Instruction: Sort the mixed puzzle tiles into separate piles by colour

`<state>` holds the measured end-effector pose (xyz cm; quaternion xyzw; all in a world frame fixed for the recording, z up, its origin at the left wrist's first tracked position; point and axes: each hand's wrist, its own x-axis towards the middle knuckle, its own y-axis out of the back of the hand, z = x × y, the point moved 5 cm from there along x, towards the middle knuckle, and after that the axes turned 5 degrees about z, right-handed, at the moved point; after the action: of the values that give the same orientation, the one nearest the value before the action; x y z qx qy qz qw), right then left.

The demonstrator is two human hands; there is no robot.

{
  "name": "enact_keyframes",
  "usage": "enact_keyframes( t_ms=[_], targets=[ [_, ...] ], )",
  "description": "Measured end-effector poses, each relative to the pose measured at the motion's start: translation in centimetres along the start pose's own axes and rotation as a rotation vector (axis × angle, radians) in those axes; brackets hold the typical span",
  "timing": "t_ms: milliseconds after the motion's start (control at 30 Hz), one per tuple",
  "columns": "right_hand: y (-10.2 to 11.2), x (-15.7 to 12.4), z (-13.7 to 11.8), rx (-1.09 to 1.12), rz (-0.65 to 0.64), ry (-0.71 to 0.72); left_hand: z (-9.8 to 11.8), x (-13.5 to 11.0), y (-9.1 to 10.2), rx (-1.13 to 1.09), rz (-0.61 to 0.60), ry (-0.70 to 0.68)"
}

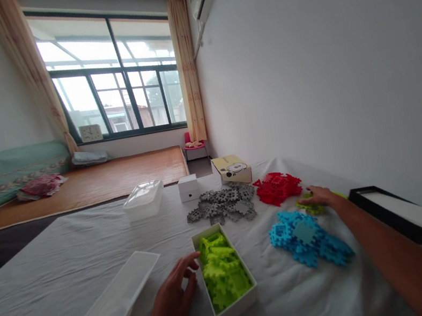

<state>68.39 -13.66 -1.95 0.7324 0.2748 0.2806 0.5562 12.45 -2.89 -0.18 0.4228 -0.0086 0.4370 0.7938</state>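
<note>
A long white box (pixel 235 310) lies on the white-covered table (pixel 55 294), filled with lime-green puzzle-like foam tiles (pixel 223 273). My left hand (pixel 175 294) rests against the box's left wall, fingers curled on its rim. My right hand (pixel 318 197) reaches far right and lies over a small heap of lime-green tiles (pixel 310 207), fingers bent down on them. Between the hands sits a pile of blue tiles (pixel 308 239). Farther back are a red pile (pixel 277 187) and a grey pile (pixel 223 205).
A clear box lid (pixel 112 305) lies at my left. A clear plastic container (pixel 143 198), a small white box (pixel 188 187) and a cardboard box (pixel 231 169) stand at the table's far edge. A black-framed flat box (pixel 404 212) lies at the right. A bed platform and window are behind.
</note>
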Motion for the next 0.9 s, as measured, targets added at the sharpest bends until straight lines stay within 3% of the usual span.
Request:
enact_keyframes(
  t_ms=[167, 400, 633, 900],
  targets=[
    [-0.1, -0.8, 1.7, 0.045, -0.062, 0.026, -0.2, 0.1, 0.0, -0.007, 0.007, 0.009],
    [0.0, -3.0, 1.5, 0.108, -0.026, 0.036, -0.5, 0.1, 0.0, 0.019, 0.023, -0.007],
    [2.7, -3.9, 1.4, 0.110, 0.079, 0.047, -0.5, 0.2, 0.0, 0.014, 0.031, -0.010],
    [2.8, -6.5, -0.8, 0.048, -0.178, 0.369, -0.7, 0.0, 0.0, 0.037, 0.036, 0.005]
  ],
)
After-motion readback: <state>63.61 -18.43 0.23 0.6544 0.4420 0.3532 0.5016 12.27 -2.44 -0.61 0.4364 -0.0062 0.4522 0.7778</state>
